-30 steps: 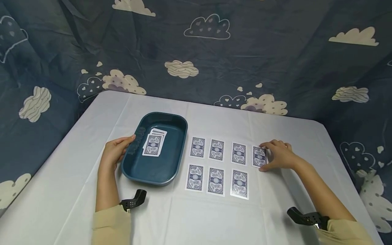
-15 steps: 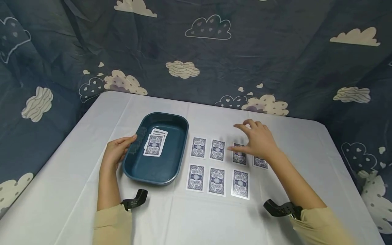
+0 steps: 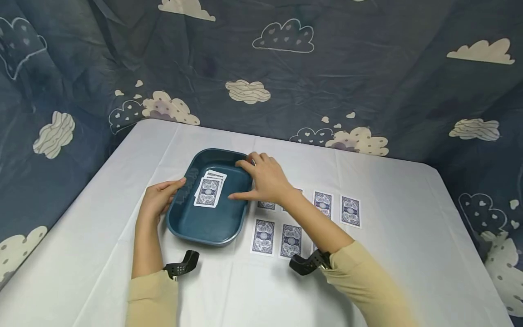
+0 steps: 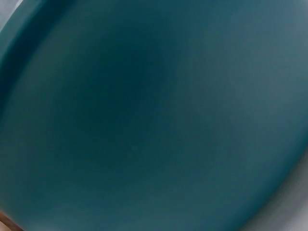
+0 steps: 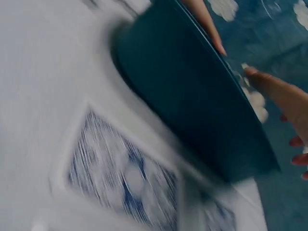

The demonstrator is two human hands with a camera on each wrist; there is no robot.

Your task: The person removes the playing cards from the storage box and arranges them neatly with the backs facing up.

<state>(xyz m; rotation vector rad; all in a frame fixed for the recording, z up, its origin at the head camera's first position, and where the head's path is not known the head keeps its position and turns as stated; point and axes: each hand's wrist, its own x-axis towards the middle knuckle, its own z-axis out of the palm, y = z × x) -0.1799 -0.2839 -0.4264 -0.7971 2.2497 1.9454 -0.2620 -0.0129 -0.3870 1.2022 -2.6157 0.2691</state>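
My left hand (image 3: 157, 200) grips the left rim of a dark teal tray (image 3: 204, 229), thumb on the edge and the other fingers partly hidden outside it. A small stack of blue-backed playing cards (image 3: 207, 192) lies face down inside. Over the tray's right rim reaches my right hand (image 3: 265, 179), with thumb and fingers spread apart and nothing between them. In the right wrist view its thumb (image 5: 269, 84) appears above the tray's outer wall (image 5: 178, 91). The tray's teal surface (image 4: 159, 115) fills most of the left wrist view, blurred.
Two rows of face-down playing cards lie right of the tray on the white-covered table (image 3: 253, 290). The front row's left card (image 3: 263, 237) and the back row's right card (image 3: 350, 212) show whole; my right forearm covers parts of others. A cloud-patterned cloth (image 3: 196, 54) hangs behind.
My right hand has left the far-right card and swung left, past the back row, to the tray. The cards stay where they were, and my left hand still holds the rim.
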